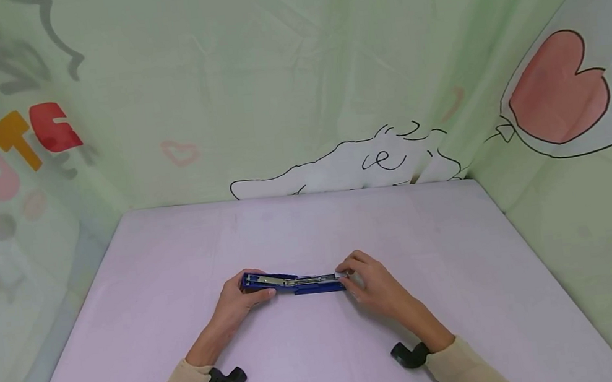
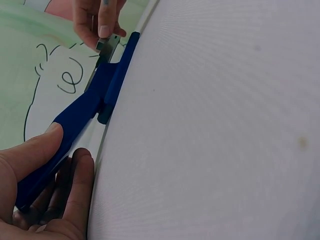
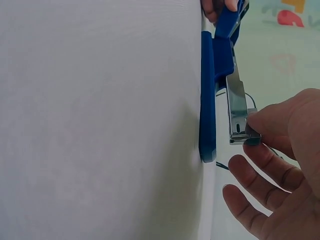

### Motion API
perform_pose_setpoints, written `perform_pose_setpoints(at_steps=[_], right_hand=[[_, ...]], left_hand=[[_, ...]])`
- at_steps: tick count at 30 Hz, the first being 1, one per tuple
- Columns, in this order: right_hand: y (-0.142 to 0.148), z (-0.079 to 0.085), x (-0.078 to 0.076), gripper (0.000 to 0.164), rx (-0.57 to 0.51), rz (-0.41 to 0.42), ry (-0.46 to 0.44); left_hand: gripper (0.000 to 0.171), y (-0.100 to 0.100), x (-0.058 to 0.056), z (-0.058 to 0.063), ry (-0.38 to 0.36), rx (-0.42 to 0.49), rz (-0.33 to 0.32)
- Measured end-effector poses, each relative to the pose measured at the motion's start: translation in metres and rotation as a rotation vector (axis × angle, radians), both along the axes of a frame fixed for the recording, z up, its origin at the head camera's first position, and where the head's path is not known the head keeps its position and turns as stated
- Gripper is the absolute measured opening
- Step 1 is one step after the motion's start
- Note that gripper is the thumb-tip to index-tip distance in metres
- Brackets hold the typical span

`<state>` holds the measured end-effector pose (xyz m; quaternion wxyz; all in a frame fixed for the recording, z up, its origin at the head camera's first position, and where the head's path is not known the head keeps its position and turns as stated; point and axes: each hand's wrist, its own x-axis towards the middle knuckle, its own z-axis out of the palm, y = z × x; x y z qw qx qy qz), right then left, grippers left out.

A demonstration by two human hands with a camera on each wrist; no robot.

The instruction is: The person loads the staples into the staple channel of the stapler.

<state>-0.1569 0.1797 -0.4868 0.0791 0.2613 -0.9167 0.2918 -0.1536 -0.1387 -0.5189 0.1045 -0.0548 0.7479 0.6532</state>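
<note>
A blue stapler (image 1: 319, 288) lies opened out on the table, its top cover swung back to the left and its metal inside showing. My left hand (image 1: 234, 298) grips that cover, thumb along the near side and fingers behind. In the right wrist view, the silvery magazine (image 3: 235, 107) stands a little up from the blue base (image 3: 207, 100). At its front end my right hand (image 1: 371, 280) pinches a short silvery strip of staples (image 1: 340, 274) between thumb and index finger, its other fingers spread. The strip sits right at the magazine's top, partly hidden by the thumb.
A pale pink-white cloth covers the table (image 1: 310, 228). Green printed curtains (image 1: 272, 82) stand behind it and at both sides. A black curved wrist mount (image 1: 228, 381) sits on the left wrist, and another black mount (image 1: 410, 355) on the right.
</note>
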Motion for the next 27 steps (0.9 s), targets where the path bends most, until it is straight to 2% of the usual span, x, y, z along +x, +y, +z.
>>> perform_pose_setpoints(at_steps=[27], right_hand=[[-0.0020, 0.0004, -0.0002, 0.014, 0.001, 0.015, -0.014]], left_hand=[[0.047, 0.0000, -0.0007, 0.0007, -0.014, 0.017, -0.010]])
